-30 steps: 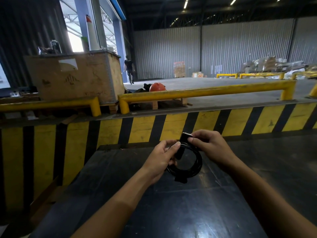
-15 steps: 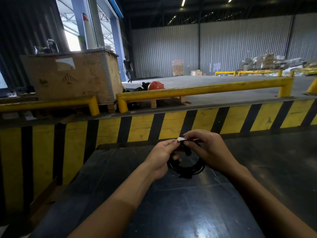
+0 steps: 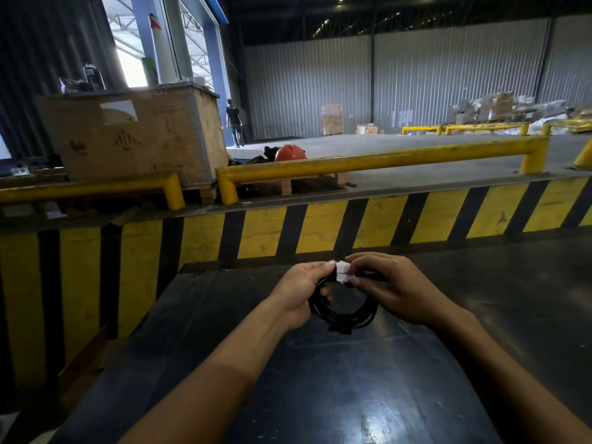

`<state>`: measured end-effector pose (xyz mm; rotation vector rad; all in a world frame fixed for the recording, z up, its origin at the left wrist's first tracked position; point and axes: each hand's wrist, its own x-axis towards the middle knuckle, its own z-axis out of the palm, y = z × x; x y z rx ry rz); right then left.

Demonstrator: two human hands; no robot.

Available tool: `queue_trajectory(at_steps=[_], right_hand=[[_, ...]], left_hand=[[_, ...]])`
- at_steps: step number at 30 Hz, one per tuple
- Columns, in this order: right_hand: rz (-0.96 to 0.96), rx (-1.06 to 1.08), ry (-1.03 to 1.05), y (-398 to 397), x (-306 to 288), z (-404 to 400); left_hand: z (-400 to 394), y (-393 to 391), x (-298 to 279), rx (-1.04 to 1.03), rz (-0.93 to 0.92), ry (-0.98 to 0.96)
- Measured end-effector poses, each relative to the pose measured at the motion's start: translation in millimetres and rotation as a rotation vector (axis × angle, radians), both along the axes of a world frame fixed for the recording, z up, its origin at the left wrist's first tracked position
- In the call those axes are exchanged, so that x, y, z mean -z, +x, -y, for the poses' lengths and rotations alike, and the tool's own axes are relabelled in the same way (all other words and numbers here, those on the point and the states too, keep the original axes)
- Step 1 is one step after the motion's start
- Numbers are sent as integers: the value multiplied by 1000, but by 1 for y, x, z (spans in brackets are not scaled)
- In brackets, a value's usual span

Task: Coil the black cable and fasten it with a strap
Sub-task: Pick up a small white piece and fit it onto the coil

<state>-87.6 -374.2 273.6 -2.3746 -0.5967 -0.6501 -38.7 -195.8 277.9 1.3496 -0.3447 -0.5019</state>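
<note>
You have the black cable (image 3: 344,312) already wound into one small coil, held just above the dark table (image 3: 320,395) between your two hands — so the coiling looks done and the fastening is what is under way. Your left hand (image 3: 299,291) is curled around the coil's left side, fingertips pinching toward the top. Your right hand (image 3: 389,288) is closed at the top of the loop, its thumb and forefinger nipping the one white strap (image 3: 342,272), which sits right at the coil's upper edge. Whether the strap has gone fully around the bundle you cannot tell from here; judging by the grip, it has yet to be pressed closed. Count: one cable, one strap, two hands.
</note>
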Motion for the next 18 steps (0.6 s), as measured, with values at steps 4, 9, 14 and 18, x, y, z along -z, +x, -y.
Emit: queue_trajectory(at_steps=[4, 9, 14, 18], right_hand=[[-66, 36, 230, 2, 7, -6], [-338, 6, 398, 7, 21, -6], [-371, -20, 268, 5, 29, -8], [-332, -10, 191, 2, 33, -12]], left_hand=[[-3, -1, 2, 31, 70, 70], [-10, 1, 7, 78, 266, 255], [-14, 4, 20, 110, 251, 304], [-15, 5, 23, 113, 204, 296]])
